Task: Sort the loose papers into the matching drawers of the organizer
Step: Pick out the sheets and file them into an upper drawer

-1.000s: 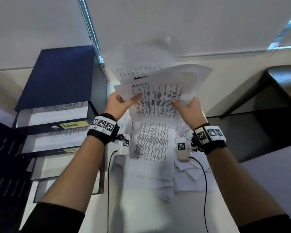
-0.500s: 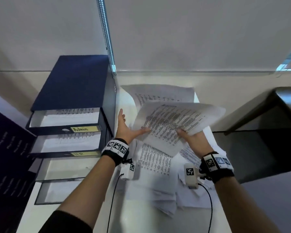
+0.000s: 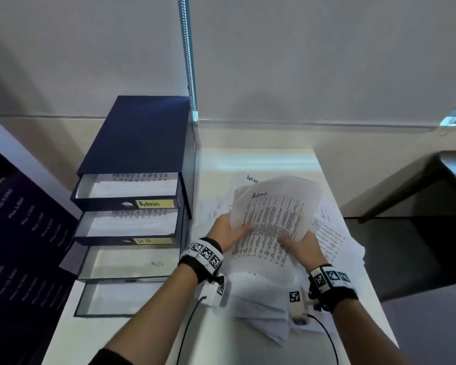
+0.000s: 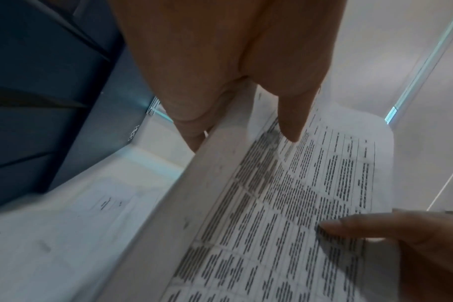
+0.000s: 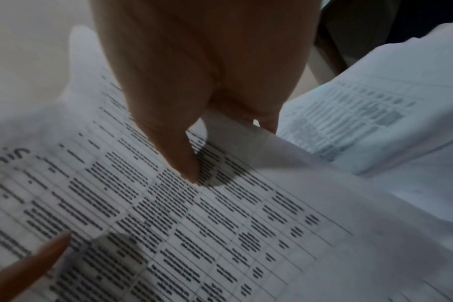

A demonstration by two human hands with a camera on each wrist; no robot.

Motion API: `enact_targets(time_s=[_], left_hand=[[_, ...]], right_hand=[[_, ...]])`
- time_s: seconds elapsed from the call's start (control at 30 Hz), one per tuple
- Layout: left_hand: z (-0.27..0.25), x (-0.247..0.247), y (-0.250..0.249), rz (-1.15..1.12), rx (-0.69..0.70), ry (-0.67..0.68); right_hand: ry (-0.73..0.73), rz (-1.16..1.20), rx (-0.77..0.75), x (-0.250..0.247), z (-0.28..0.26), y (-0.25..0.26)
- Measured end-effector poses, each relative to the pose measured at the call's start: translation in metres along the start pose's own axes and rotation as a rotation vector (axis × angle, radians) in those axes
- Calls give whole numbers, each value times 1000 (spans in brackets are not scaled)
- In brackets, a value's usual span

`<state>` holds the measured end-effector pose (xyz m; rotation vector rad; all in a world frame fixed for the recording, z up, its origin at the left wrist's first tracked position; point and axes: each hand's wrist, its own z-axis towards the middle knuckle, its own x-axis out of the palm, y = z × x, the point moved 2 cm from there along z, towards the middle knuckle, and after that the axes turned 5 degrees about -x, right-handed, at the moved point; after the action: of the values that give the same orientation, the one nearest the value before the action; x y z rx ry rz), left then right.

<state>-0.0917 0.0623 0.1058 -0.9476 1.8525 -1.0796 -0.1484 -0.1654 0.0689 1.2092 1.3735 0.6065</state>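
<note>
I hold a printed sheet headed "Admin" (image 3: pixel 271 217) above the paper pile (image 3: pixel 261 306). My left hand (image 3: pixel 231 231) pinches its left edge, thumb on top (image 4: pixel 291 120), fingers beneath. My right hand (image 3: pixel 299 245) pinches its lower right edge, thumb on the print (image 5: pixel 184 161). The dark blue organizer (image 3: pixel 142 135) stands to the left with several drawers pulled out. The top drawer, labelled "Admin" (image 3: pixel 154 203), holds printed sheets. The second drawer (image 3: pixel 132 222) holds sheets too. The two lower drawers (image 3: pixel 127 262) look nearly bare.
More loose sheets (image 3: pixel 327 233) spread over the white table (image 3: pixel 261 159), one headed "Task list" (image 3: pixel 252 179). A dark board (image 3: pixel 19 246) leans at the left. A metal conduit (image 3: pixel 187 61) runs up the wall. A dark table (image 3: pixel 432 233) stands at the right.
The sheet has come down from chest height to just above the pile. My left hand, flat beside it half a second ago, now pinches its left edge. The view tilted downward.
</note>
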Motion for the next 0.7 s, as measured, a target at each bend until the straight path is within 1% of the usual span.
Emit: enact_targets(time_s=[0.07, 0.1, 0.17, 0.27, 0.33, 0.4, 0.43, 0.5, 0.53, 0.63, 0.7], left_hand=[[-10, -3, 0, -30, -18, -36], [-17, -9, -5, -36, -20, -82], [-28, -26, -20, -30, 8, -192], [-45, -65, -45, -73, 97, -295], [-54, -98, -58, -126, 120, -362], [-71, -136, -71, -121, 167, -437], [-79, -155, -73, -111, 163, -468], [-94, -190, -64, -121, 128, -528], [-103, -207, -55, -133, 88, -561], [-137, -252, -26, -189, -17, -693], [-159, -275, -9, -212, -57, -738]], right_hand=[[-8, -22, -2, 3, -6, 5], [-6, -26, -28, 3, -8, 13], [17, -39, -109, 2, -12, 44], [40, -37, -268, 9, -19, 100], [50, 15, -348, 23, -26, 136], [110, 174, -376, 41, -39, 168], [165, 232, -373, 53, -44, 179], [287, 233, -348, 78, -50, 197], [376, 220, -304, 94, -53, 202], [694, 332, -49, 145, -69, 204], [776, 365, 16, 174, -81, 206]])
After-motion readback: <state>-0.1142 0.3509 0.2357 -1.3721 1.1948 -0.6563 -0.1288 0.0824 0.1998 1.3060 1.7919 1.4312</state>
